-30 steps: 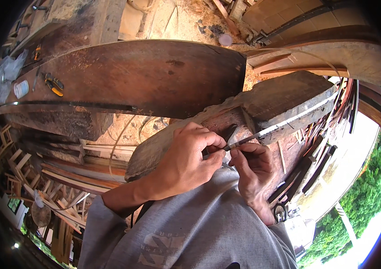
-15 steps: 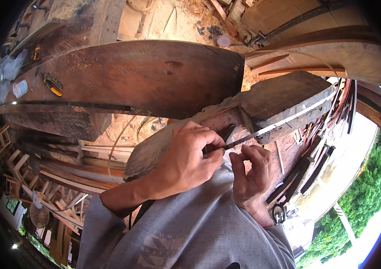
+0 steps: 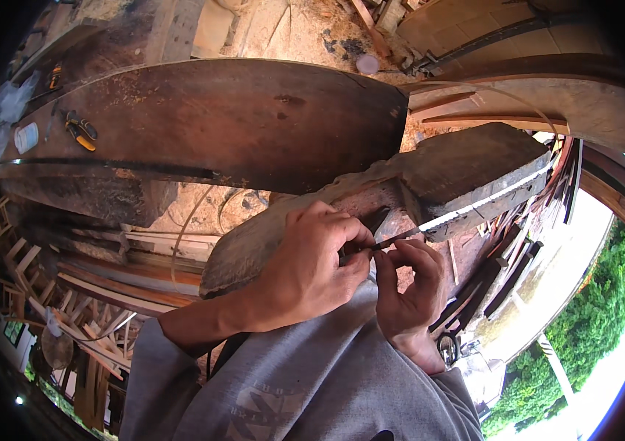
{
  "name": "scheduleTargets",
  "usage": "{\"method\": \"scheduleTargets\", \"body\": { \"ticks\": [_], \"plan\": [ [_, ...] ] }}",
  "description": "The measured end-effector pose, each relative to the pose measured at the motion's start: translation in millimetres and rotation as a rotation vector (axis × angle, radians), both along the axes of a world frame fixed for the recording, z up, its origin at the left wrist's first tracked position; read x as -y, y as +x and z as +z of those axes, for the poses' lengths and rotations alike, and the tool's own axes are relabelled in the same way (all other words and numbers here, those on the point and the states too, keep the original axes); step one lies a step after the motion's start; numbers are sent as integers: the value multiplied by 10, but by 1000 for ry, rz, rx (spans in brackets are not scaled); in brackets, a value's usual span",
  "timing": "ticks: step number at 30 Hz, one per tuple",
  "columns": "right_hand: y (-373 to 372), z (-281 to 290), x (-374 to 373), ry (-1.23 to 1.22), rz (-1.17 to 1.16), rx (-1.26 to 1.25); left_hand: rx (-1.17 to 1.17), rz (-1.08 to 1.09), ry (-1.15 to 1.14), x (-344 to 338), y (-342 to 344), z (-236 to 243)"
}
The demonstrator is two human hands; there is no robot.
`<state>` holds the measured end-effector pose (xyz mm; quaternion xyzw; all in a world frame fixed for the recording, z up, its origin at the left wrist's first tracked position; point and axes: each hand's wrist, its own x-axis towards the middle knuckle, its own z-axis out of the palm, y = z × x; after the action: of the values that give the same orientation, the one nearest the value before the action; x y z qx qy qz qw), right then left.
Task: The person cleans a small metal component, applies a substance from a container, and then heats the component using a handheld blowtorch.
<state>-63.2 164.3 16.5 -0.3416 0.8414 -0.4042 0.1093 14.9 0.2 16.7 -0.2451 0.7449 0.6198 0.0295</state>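
Observation:
A long, thin metal strip that looks like a saw blade (image 3: 474,203) runs from my fingers to the upper right along the side of a thick, rough wooden slab (image 3: 481,158). Its stretch near my hands is dark, while the farther part shines bright with a jagged edge. My left hand (image 3: 312,257) pinches the near end between thumb and fingers. Just right of it, my right hand (image 3: 411,290) is closed, with thumb and forefinger pinching the strip. The fingertips hide the very end. Both hands are in front of my grey shirt, over the near side of the slab.
Beyond the slab lies a wide, dark, curved plank (image 3: 217,121). Pliers with yellow-and-black handles (image 3: 79,132), a small white roll or cup (image 3: 26,137) and a clear plastic bag (image 3: 7,110) rest at its left. Dark wood strips (image 3: 507,272) are piled at the right.
My right hand's thumb and forefinger have moved up and left onto the strip, beside the left fingers. The left hand keeps its pinch. The view has shifted slightly.

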Motion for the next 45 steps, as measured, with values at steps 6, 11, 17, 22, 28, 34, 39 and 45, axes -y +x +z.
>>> {"method": "scheduleTargets", "body": {
  "ticks": [6,11,17,22,28,34,39,45],
  "plan": [
    [7,14,23,-22,4,-21,0,-7,5,-6,-1,-6],
    [20,63,50,-10,-27,48,-24,10,-15,-19,0,-24],
    [-9,113,76,35,-86,199,1,19,-8,-24,-4,-12],
    [-4,129,90,-3,-93,235,3,32,70,-30,9,-19],
    [55,100,61,-36,-112,207,-26,52,55,-42,8,-25],
    [-6,161,75,126,-76,180,-25,72,69,-61,19,-54],
    [24,92,58,161,-14,-59,-20,75,73,-56,18,-43],
    [39,196,118,176,-84,115,-33,69,69,-47,7,-41]
  ]
}}
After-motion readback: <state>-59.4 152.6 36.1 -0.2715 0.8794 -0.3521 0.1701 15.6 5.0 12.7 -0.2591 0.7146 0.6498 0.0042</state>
